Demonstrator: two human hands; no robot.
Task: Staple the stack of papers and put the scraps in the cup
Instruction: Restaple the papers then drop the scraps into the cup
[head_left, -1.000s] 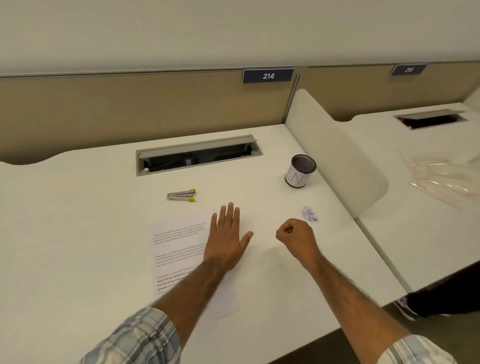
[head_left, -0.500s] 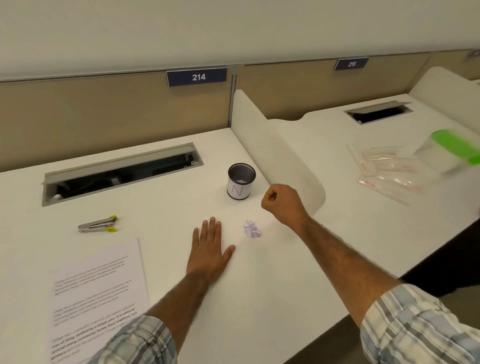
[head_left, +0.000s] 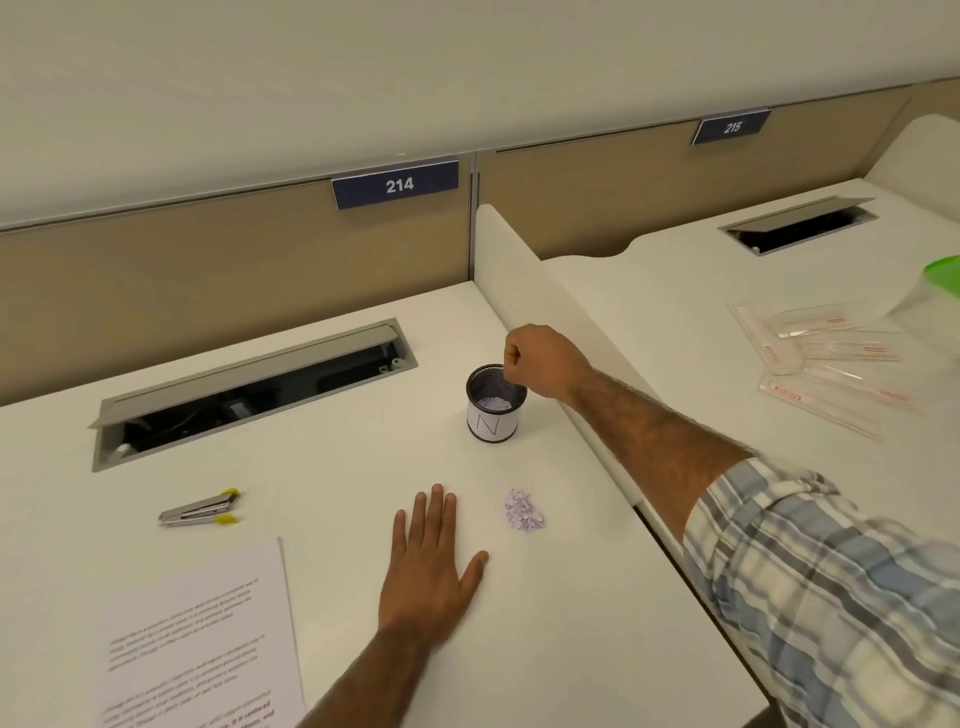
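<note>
The black mesh cup (head_left: 493, 431) with a white "N" label stands near the divider, with lilac scraps in its bottom. My right hand (head_left: 540, 364) hovers over its far right rim, curled into a tight fist with the thumb pinched against the fingers; what it pinches is hidden inside. A small pile of lilac paper scraps (head_left: 524, 510) lies on the desk in front of the cup. My left hand (head_left: 431, 561) rests flat on the desk, left of the pile. The printed paper stack (head_left: 197, 639) lies at the lower left. Behind it lies the silver stapler (head_left: 200, 512) with yellow tips.
An open grey cable tray (head_left: 249, 395) is sunk into the desk at the back. A white divider (head_left: 524, 270) separates the neighbouring desk, where clear plastic sleeves (head_left: 821, 364) and a green-topped object (head_left: 943, 273) lie. The desk's front edge runs at the lower right.
My right fist moved from beside the scrap pile up and away to above the cup. My left hand slid off the paper stack onto bare desk. The view swung right.
</note>
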